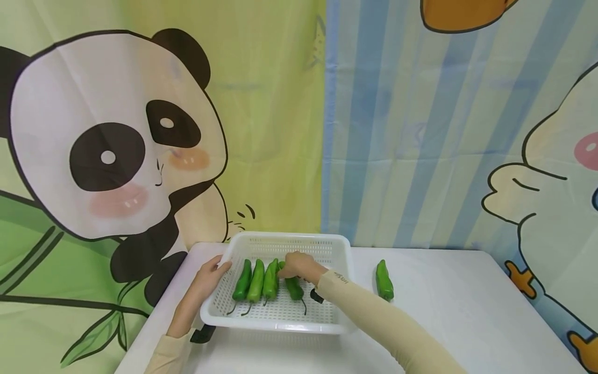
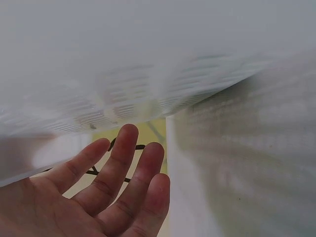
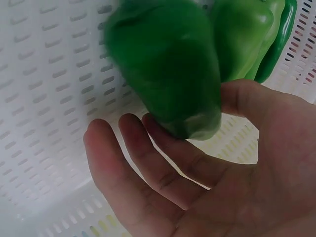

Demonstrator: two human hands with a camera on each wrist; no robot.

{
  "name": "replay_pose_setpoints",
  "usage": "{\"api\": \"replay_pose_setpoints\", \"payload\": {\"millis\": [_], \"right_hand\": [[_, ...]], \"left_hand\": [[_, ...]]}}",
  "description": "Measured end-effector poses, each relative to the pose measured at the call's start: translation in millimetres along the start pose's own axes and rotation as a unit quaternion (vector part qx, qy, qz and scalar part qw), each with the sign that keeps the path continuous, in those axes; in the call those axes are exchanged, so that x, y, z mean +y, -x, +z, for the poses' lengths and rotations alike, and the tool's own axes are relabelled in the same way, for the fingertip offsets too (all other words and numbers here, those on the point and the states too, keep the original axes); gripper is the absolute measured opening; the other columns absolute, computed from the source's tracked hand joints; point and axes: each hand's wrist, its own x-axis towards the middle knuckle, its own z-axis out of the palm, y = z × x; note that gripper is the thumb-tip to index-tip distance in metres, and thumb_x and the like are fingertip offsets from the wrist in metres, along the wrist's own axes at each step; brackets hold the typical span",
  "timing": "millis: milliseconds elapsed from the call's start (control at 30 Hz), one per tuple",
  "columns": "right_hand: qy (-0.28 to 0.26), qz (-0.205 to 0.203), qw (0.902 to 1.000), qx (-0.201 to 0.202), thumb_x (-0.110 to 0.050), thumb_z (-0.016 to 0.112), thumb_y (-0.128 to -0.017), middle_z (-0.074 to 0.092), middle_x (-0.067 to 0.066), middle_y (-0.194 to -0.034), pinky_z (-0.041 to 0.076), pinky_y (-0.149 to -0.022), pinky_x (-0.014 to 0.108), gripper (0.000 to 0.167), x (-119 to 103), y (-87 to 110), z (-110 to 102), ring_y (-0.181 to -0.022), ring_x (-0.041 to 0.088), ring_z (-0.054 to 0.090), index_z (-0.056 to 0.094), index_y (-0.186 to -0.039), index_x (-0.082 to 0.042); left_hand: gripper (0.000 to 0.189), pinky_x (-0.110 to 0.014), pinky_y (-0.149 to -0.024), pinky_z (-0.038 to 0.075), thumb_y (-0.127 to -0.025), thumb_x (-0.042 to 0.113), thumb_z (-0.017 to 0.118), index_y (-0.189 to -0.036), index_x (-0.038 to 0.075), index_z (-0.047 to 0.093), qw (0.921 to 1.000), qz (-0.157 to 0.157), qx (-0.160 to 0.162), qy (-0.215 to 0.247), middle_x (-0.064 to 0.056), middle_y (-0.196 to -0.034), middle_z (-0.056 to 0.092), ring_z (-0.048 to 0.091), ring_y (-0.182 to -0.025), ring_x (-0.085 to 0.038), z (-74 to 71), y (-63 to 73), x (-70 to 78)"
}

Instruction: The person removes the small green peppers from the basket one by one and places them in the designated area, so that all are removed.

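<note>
A white perforated basket point(image 1: 275, 326) stands on the table with several long green peppers point(image 1: 256, 280) lying side by side in it, stems toward the near side. Inside the basket, my right hand point(image 1: 302, 266) pinches the rightmost green pepper point(image 1: 294, 289) near its far end. The right wrist view shows that pepper point(image 3: 165, 64) between thumb and fingertips, its stem end out of sight. My left hand point(image 1: 210, 276) rests at the basket's left rim. In the left wrist view its fingers point(image 2: 106, 185) stretch loosely beneath the rim, outside the wall; the thumb is hidden.
One more green pepper point(image 1: 384, 281) lies on the white table point(image 1: 434, 306), right of the basket. Behind the table hangs a curtain point(image 1: 275, 130) with a panda and other cartoon figures. Dark straps point(image 1: 203, 334) show at both wrists.
</note>
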Motion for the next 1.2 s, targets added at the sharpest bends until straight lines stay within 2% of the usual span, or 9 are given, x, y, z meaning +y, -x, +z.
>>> {"api": "replay_pose_setpoints", "payload": {"millis": [200, 400, 500, 733, 1000, 1200], "right_hand": [[-0.028, 0.000, 0.9996, -0.001, -0.036, 0.071, -0.089, 0.064, 0.009, -0.078, 0.052, -0.047, 0.033, 0.030, 7, -0.4, -3, -0.063, 0.027, 0.067, 0.058, -0.078, -0.011], [-0.077, 0.010, 0.9968, -0.019, -0.035, 0.071, -0.090, 0.069, 0.018, -0.089, 0.063, -0.068, 0.045, 0.029, 14, -2.1, -5, -0.079, 0.036, 0.072, 0.059, -0.085, -0.009], [-0.104, 0.021, 0.9934, -0.043, -0.036, 0.070, -0.090, 0.071, 0.021, -0.092, 0.064, -0.073, 0.048, 0.031, 17, -5.0, -7, -0.082, 0.038, 0.073, 0.062, -0.088, -0.006], [-0.175, 0.023, 0.9796, -0.096, -0.039, 0.071, -0.089, 0.072, 0.023, -0.097, 0.063, -0.075, 0.047, 0.035, 27, -9.3, -12, -0.085, 0.039, 0.073, 0.069, -0.092, -0.004], [-0.204, 0.011, 0.9704, -0.129, -0.039, 0.066, -0.089, 0.071, 0.024, -0.106, 0.062, -0.083, 0.048, 0.035, 32, -3.8, -20, -0.094, 0.040, 0.073, 0.068, -0.097, -0.006], [-0.213, 0.005, 0.9669, -0.140, -0.041, 0.065, -0.089, 0.070, 0.025, -0.109, 0.062, -0.085, 0.049, 0.035, 39, -0.5, -24, -0.097, 0.040, 0.072, 0.067, -0.094, -0.006]], "left_hand": [[0.048, -0.039, -0.066, 0.064, -0.105, 0.034, 0.053, -0.144, 0.006, 0.050, 1.0000, 0.003, 0.002, 0.007, -0.029, -0.121, 0.066, 0.075, -0.086, -0.029, 0.5, 0.1, 1.3], [0.050, -0.039, -0.066, 0.064, -0.105, 0.037, 0.052, -0.145, 0.008, 0.050, 0.9999, -0.005, -0.001, 0.012, -0.028, -0.121, 0.067, 0.075, -0.086, -0.028, 0.0, -1.0, 0.0], [0.051, -0.039, -0.066, 0.064, -0.105, 0.039, 0.052, -0.145, 0.008, 0.049, 0.9999, -0.002, -0.002, 0.011, -0.028, -0.122, 0.066, 0.075, -0.086, -0.028, -0.5, -1.8, -1.8], [0.051, -0.039, -0.065, 0.064, -0.105, 0.038, 0.052, -0.145, 0.008, 0.049, 1.0000, -0.003, 0.002, 0.008, -0.027, -0.120, 0.067, 0.075, -0.085, -0.027, -1.5, -1.0, -2.1], [0.051, -0.039, -0.065, 0.064, -0.105, 0.040, 0.052, -0.146, 0.009, 0.049, 0.9999, -0.010, 0.001, 0.003, -0.027, -0.122, 0.066, 0.075, -0.085, -0.027, -1.9, -0.8, -2.8], [0.051, -0.039, -0.066, 0.064, -0.105, 0.039, 0.052, -0.146, 0.009, 0.049, 0.9999, -0.009, -0.002, 0.011, -0.027, -0.122, 0.067, 0.075, -0.087, -0.026, -0.9, -0.6, -1.4]]}}
